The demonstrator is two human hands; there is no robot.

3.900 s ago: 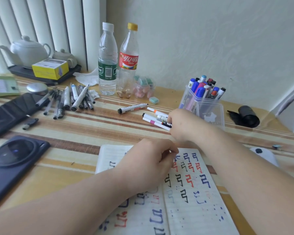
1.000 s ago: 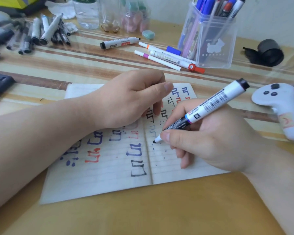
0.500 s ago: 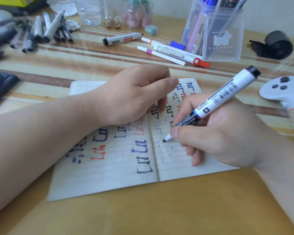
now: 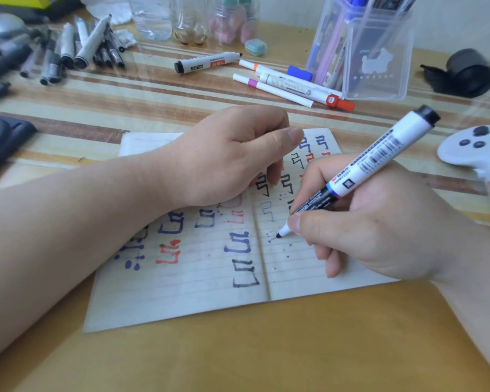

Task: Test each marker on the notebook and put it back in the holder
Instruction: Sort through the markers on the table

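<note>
My right hand (image 4: 365, 222) grips the marker (image 4: 374, 159) low for control, tip on the notebook (image 4: 181, 292). My left hand (image 4: 232, 157) pins the page, fingers (image 4: 273, 174) curled (holding anything? I cannot tell).

I note the notebook (image 4: 181, 292) on the table (image 4: 238, 349) before me, left hand (image 4: 227, 157) resting across its fold, right hand (image 4: 379, 222) on the right page with the marker (image 4: 365, 168) (tip at the paper), holder (image 4: 379, 66) behind right, loose markers (image 4: 280, 83) just left of it, controller (image 4: 478, 154) far right.
</note>
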